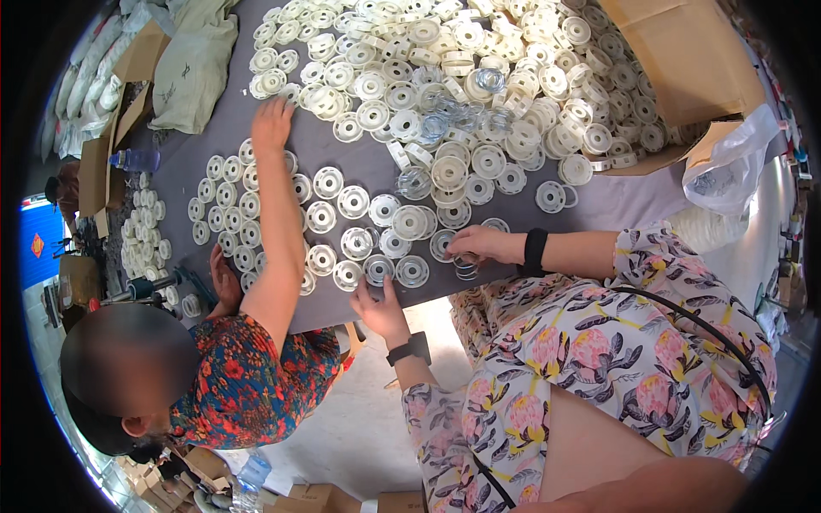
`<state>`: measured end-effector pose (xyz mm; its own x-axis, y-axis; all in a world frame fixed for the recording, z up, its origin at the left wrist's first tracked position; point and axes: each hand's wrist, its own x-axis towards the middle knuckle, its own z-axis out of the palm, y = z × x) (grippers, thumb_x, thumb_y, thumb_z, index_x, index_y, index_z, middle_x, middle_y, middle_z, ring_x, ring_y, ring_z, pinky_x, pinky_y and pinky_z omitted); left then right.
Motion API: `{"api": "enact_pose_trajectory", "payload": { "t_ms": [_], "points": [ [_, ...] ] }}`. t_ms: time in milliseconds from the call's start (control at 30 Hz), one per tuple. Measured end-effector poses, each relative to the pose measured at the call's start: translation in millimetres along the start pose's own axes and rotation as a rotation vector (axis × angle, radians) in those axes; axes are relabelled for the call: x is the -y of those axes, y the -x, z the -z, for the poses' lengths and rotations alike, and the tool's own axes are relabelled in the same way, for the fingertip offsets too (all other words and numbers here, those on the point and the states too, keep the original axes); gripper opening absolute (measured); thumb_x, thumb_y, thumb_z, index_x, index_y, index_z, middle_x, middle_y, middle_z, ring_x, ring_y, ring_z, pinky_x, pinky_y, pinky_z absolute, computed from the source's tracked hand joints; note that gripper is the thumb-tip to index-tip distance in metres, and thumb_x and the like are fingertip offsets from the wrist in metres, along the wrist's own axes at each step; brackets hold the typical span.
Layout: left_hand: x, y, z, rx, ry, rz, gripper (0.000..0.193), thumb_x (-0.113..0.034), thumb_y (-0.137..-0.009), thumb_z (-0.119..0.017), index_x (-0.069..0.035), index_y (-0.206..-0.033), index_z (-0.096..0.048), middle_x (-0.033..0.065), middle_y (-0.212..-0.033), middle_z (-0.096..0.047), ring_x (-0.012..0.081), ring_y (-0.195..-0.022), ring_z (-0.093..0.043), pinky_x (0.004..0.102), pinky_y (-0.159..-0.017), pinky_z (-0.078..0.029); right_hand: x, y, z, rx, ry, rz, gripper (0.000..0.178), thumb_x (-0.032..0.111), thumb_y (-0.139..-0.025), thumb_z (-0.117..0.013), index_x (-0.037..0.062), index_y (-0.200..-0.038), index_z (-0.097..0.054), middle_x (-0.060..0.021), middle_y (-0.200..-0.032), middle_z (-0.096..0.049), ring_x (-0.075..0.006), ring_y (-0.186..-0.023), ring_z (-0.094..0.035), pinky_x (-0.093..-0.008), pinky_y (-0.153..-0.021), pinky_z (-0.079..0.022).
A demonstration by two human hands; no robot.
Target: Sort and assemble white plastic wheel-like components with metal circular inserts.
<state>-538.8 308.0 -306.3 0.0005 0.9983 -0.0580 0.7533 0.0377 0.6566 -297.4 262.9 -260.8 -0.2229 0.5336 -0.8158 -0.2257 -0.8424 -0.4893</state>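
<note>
Metal coil spring (466, 270) pinched in your right hand (484, 245) near the front edge of the bench (368, 161), you spread your ungripping left hand (385, 316) at a white plastic disc (379, 269), likely steadying it.

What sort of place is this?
Likely a small workshop doing hand assembly: many loose white round parts and wire coils on a table, an open cardboard box alongside, and a co-worker reaching over the table.
</note>
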Motion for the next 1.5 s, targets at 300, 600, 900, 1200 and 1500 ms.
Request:
{"api": "enact_pose_trajectory", "payload": {
  "t_ms": [300,600,900,1200,1500],
  "points": [
    [-56,35,4,0.455,0.709,-0.047,0.057,0.0,-0.076,-0.065,-0.001,-0.127,-0.038,0.0113,-0.12,-0.047,0.0163,-0.091,-0.057,0.0268,-0.082,-0.047,-6,-28,-22,0.01,-0.335,0.047,0.017,0.021,-0.084,-0.055,0.0091,-0.096,-0.057,0.0022,-0.071,-0.053,-0.0084,-0.057,-0.049,-0.0245,-0.055,-0.045],
    [-13,-8,29,0.174,0.676,0.39,0.04,-0.005,-0.076,-0.066,0.001,-0.113,-0.053,0.0077,-0.099,-0.056,0.0138,-0.085,-0.056,0.0257,-0.073,-0.047,6,-27,-38,0.123,-0.519,-0.194,0.022,0.025,-0.086,-0.053,0.0085,-0.1,-0.054,-0.0036,-0.081,-0.059,-0.0166,-0.065,-0.056,-0.0335,-0.06,-0.05],
    [-5,-53,27,-0.035,-0.132,-0.169,0.042,-0.013,-0.067,-0.072,-0.003,-0.105,-0.059,0.0133,-0.092,-0.058,0.0294,-0.089,-0.054,0.0397,-0.079,-0.043,26,-19,-24,-0.017,-0.208,-0.038,0.03,0.03,-0.086,-0.052,0.0058,-0.103,-0.055,-0.0056,-0.08,-0.059,-0.0131,-0.062,-0.055,-0.0295,-0.058,-0.05],
    [-86,-85,-37,0.317,0.106,-0.528,0.052,-0.012,-0.069,-0.064,-0.002,-0.119,-0.048,0.0205,-0.122,-0.047,0.0355,-0.114,-0.044,0.0412,-0.095,-0.036,28,-12,-15,-0.269,-0.36,0.017,0.02,0.029,-0.081,-0.058,0.0106,-0.087,-0.06,0.0022,-0.067,-0.051,-0.008,-0.054,-0.048,-0.0228,-0.047,-0.04],
    [-77,-94,-48,0.198,0.032,-0.624,0.031,-0.006,-0.059,-0.064,-0.004,-0.088,-0.053,0.0136,-0.085,-0.05,0.0325,-0.08,-0.052,0.0433,-0.066,-0.041,-45,-27,19,-0.252,-0.582,0.135,0.03,0.033,-0.087,-0.051,0.0107,-0.106,-0.057,0.0038,-0.073,-0.055,-0.0065,-0.056,-0.045,-0.0211,-0.052,-0.039]
  ]
}}
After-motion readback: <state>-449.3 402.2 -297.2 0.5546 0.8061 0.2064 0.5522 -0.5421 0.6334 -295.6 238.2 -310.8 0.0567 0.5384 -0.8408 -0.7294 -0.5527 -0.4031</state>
